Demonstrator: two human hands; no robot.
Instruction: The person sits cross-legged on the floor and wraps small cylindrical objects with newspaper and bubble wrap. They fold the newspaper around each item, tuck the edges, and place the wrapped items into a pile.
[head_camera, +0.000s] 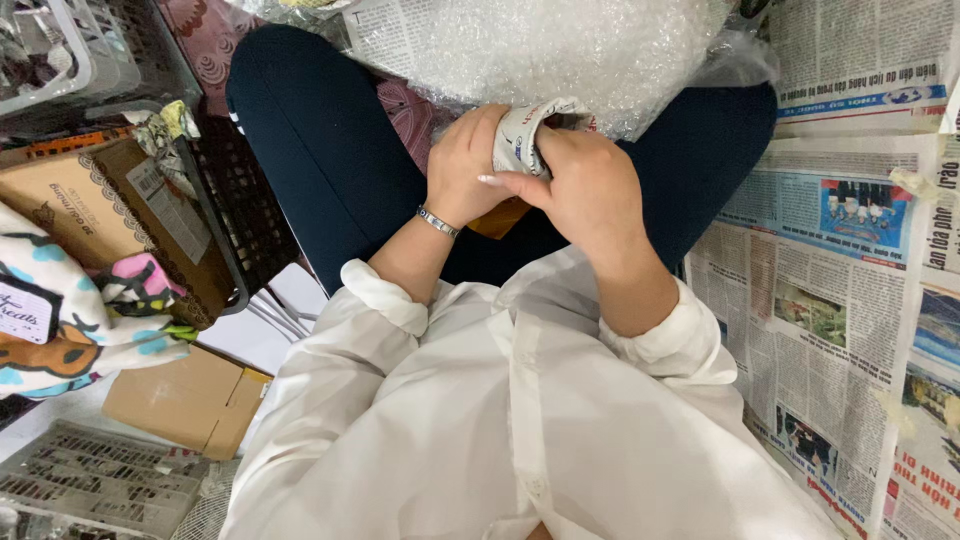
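I sit cross-legged in dark trousers and a white shirt. My left hand (463, 165) and my right hand (583, 180) close together around a small object wrapped in newspaper (522, 135) over my lap. The left wrist wears a thin silver bracelet (437, 221). A sheet of bubble wrap (560, 50) lies just beyond the hands, across my knees. A brown cardboard piece (497, 220) shows under the hands. What the paper wraps is hidden.
Newspaper sheets (840, 280) cover the floor on the right. On the left stand a black plastic crate (235, 200), a brown cardboard box (100, 210), a patterned cloth bundle (70, 310), a flat carton (185, 400) and a grey basket (95, 480).
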